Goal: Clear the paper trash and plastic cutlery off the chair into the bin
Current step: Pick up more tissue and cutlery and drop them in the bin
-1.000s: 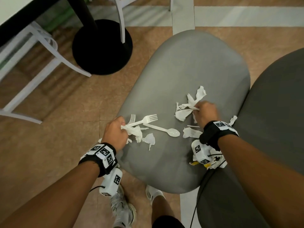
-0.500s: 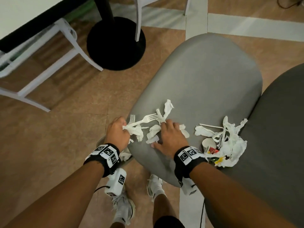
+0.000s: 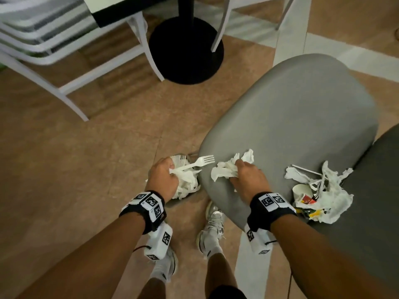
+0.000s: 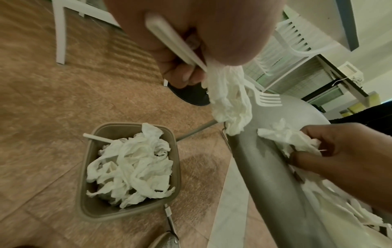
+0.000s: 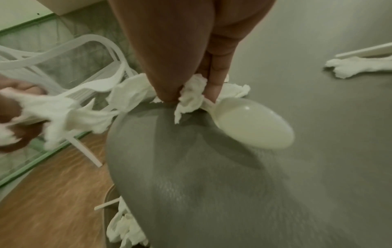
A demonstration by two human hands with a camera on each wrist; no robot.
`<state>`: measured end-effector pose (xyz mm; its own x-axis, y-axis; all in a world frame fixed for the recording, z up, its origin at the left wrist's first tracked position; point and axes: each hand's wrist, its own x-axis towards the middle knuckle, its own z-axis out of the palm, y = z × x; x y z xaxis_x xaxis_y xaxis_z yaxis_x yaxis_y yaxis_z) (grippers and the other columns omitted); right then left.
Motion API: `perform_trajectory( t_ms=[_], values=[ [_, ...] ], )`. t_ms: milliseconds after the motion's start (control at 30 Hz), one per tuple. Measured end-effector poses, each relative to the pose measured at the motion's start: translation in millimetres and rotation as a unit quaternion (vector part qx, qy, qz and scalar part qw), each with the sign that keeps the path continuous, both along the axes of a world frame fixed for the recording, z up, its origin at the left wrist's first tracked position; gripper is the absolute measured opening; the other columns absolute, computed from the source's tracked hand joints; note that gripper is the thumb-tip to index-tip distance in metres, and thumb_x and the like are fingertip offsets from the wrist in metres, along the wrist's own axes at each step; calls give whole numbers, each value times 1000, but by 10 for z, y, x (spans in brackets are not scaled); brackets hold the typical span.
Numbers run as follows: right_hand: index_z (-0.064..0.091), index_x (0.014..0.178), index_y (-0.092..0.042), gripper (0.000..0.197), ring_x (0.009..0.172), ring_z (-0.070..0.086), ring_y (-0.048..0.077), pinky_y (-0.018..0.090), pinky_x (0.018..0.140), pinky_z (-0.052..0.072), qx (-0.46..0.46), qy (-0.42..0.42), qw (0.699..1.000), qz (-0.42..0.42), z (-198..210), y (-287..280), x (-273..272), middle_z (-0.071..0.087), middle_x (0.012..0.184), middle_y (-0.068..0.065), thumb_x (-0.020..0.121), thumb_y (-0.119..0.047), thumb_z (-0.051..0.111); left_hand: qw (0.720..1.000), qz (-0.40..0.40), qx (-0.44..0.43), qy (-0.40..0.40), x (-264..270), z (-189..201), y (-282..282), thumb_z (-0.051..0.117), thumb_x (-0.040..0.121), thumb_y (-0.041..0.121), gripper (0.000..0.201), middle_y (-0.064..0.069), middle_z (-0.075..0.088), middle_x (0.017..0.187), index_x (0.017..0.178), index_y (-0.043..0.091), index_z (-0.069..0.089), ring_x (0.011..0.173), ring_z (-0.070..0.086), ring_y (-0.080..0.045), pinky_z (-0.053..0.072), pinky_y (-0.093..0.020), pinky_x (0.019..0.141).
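Note:
My left hand (image 3: 164, 177) grips a white plastic fork (image 3: 199, 161) and a wad of tissue (image 3: 186, 180), just left of the grey chair (image 3: 302, 117) and above the tan bin (image 4: 83, 176) on the floor. The bin holds crumpled tissue (image 4: 131, 166) and a white stick. My right hand (image 3: 245, 179) is at the chair's front left edge. Its fingers are curled round crumpled paper (image 3: 225, 171) and pinch a white plastic spoon (image 5: 254, 124). More paper trash (image 3: 332, 195) with a paper cup (image 3: 301, 190) lies at the seat's right edge.
A second dark grey chair (image 3: 371, 212) stands against the right side. A black table base (image 3: 185, 52) and white chair legs (image 3: 71, 91) stand on the floor behind. My feet (image 3: 212, 229) are beside the bin, below the chair's front edge.
My right hand, flat on the paper before, now grips paper and spoon at the seat's left edge. My left hand has moved off the seat over the bin with fork and tissue.

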<state>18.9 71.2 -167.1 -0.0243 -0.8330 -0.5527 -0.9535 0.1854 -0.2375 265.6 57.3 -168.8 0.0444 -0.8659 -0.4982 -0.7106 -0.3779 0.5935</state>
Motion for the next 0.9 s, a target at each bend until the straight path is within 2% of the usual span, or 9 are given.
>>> perform_trajectory(
  t_ms=[133,200,300,433,533,633,767,833,900],
  values=[
    [61,105,-15,23,87,62,36,29,67,42,-28,-64,989,-130,101,-44,90,68,89,11,84,-23,65,1000,12,25,-9,249,-44,93,49,76,-9,21,-10,57,93,82,11,49,85,53,-29,35,-27,69],
    [56,84,-20,10,72,57,27,17,56,33,-46,-107,980,-163,164,-36,264,61,71,0,83,-22,66,999,14,47,-19,372,-101,137,49,78,-7,19,-15,60,100,87,8,54,91,56,-32,40,-29,73],
    [48,73,-25,22,56,50,7,9,50,34,-67,-182,967,-165,201,10,703,53,62,-10,85,-22,66,996,2,87,-35,517,-282,223,51,81,-4,21,-20,64,109,98,1,62,101,60,-37,50,-38,84],
    [51,81,-26,18,57,52,3,12,54,36,-52,-258,955,-133,3,103,1305,57,67,-12,87,-22,67,993,11,112,-23,554,-594,340,48,82,-5,21,-18,67,101,94,1,64,94,64,-36,49,-34,73],
    [56,89,-21,11,73,63,17,27,68,50,-35,-257,956,-136,-366,171,1564,68,82,-2,87,-26,65,992,31,118,27,523,-868,420,51,82,-2,15,-6,62,82,81,13,54,76,63,-26,46,-27,64],
    [60,103,-19,15,89,65,24,31,78,52,3,-226,959,-171,-773,193,1623,71,96,4,90,-26,64,987,37,128,89,526,-1252,479,51,75,14,21,-8,67,98,93,14,61,94,67,-28,55,-35,76],
    [57,122,-10,27,100,62,16,12,75,37,22,-247,941,-232,-1163,132,1567,67,110,2,95,-12,58,972,43,200,114,568,-1557,529,58,83,9,57,4,58,126,137,27,51,114,58,-16,47,-25,92],
    [52,132,-7,36,106,57,15,9,81,34,23,-254,938,-236,-1339,85,1589,62,119,4,96,-4,54,971,58,193,126,637,-1670,566,53,83,5,64,5,57,134,142,31,47,121,56,-16,46,-29,101],
    [50,135,-7,42,118,56,19,19,97,40,12,-255,942,-217,-1537,51,1679,60,129,5,94,-2,55,978,84,160,108,737,-1783,611,51,86,2,60,1,59,134,140,28,50,121,57,-17,47,-31,103]
  ],
)
